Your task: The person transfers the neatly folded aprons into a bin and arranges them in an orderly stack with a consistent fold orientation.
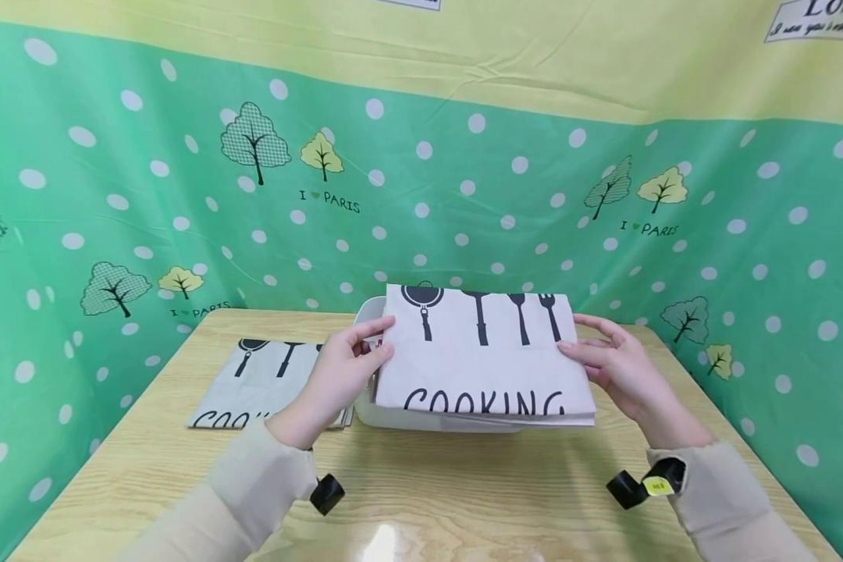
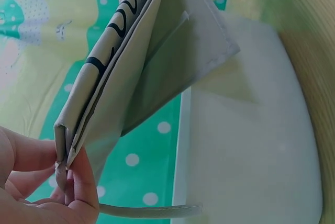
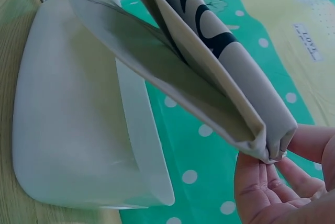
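Between both hands hangs a folded white apron [image 1: 485,363] printed with black kitchen utensils and the word COOKING. My left hand [image 1: 339,365] pinches its left edge between thumb and fingers. At the opposite edge, my right hand [image 1: 621,367] pinches the folded layers in the same way. The apron is held over a white plastic bin [image 1: 421,420], covering most of its opening in the head view. From below, the left wrist view shows a loose flap and a narrow strap [image 2: 152,211] beside the left fingers.
A second folded apron [image 1: 260,382] with the same print lies on the wooden table [image 1: 393,492], left of the bin and partly behind the left forearm. Behind the table hangs a green and yellow curtain [image 1: 421,179] with white dots.
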`<action>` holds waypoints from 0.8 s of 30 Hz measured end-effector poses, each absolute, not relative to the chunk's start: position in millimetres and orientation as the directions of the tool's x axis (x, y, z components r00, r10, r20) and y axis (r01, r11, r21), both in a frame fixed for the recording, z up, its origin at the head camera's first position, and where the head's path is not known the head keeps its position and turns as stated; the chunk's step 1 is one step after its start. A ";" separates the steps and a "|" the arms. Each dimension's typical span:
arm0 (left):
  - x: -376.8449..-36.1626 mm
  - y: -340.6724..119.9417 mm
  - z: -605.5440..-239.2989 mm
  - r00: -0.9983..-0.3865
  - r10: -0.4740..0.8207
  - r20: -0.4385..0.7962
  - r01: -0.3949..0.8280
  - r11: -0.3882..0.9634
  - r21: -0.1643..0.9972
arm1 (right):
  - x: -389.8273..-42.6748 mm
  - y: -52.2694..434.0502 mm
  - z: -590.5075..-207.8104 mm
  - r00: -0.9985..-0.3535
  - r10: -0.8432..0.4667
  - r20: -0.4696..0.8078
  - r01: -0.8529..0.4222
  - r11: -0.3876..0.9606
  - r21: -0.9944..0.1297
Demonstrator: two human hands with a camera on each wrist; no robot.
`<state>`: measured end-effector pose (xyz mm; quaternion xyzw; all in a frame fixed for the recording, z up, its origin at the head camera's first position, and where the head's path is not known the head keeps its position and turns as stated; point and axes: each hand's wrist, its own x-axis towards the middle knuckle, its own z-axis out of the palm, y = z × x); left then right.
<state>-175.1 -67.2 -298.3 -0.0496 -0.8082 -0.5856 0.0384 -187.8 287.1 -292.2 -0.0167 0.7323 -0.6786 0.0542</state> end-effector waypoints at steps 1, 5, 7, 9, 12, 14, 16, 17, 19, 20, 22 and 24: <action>-176.4 -67.8 -297.4 -0.992 0.037 0.119 0.125 0.317 0.940 | -189.1 286.0 -291.7 -0.994 -0.098 -0.057 0.049 0.083 -0.995; -180.6 -69.7 -295.1 -0.994 0.045 0.101 0.111 0.339 0.934 | -193.4 282.6 -291.2 -0.993 -0.101 -0.064 0.052 0.119 -0.992; -182.9 -70.4 -294.6 -0.995 0.045 0.088 0.098 0.354 0.930 | -195.7 280.8 -291.5 -0.993 -0.098 -0.069 0.055 0.142 -0.988; -185.3 -71.3 -294.8 -0.996 0.047 0.077 0.089 0.369 0.925 | -198.3 278.9 -291.7 -0.993 -0.093 -0.074 0.056 0.178 -0.982; -189.9 -72.8 -295.4 -0.997 0.046 0.060 0.073 0.383 0.921 | -202.6 275.1 -292.0 -0.993 -0.084 -0.085 0.064 0.228 -0.972; -192.5 -74.1 -296.1 -0.997 0.045 0.055 0.068 0.387 0.919 | -205.5 272.1 -292.5 -0.992 -0.082 -0.095 0.071 0.258 -0.964; -195.2 -75.3 -297.1 -0.998 0.046 0.050 0.064 0.386 0.920 | -208.4 269.6 -293.2 -0.991 -0.080 -0.103 0.077 0.280 -0.957; -196.4 -75.9 -297.9 -0.998 0.048 0.050 0.064 0.385 0.921 | -209.7 268.5 -293.7 -0.991 -0.079 -0.106 0.080 0.289 -0.954; -198.1 -76.5 -298.9 -0.997 0.050 0.052 0.067 0.389 0.919 | -212.4 267.6 -295.1 -0.991 -0.078 -0.109 0.080 0.311 -0.947; -199.0 -76.6 -299.4 -0.997 0.053 0.050 0.067 0.392 0.918 | -213.7 267.4 -295.9 -0.991 -0.074 -0.111 0.081 0.321 -0.943; -200.7 -76.8 -300.3 -0.997 0.055 0.045 0.063 0.397 0.916 | -215.8 267.1 -297.0 -0.991 -0.069 -0.114 0.084 0.343 -0.936; -202.3 -76.7 -300.6 -0.998 0.055 0.035 0.054 0.399 0.915 | -217.9 266.9 -298.1 -0.990 -0.067 -0.120 0.088 0.368 -0.926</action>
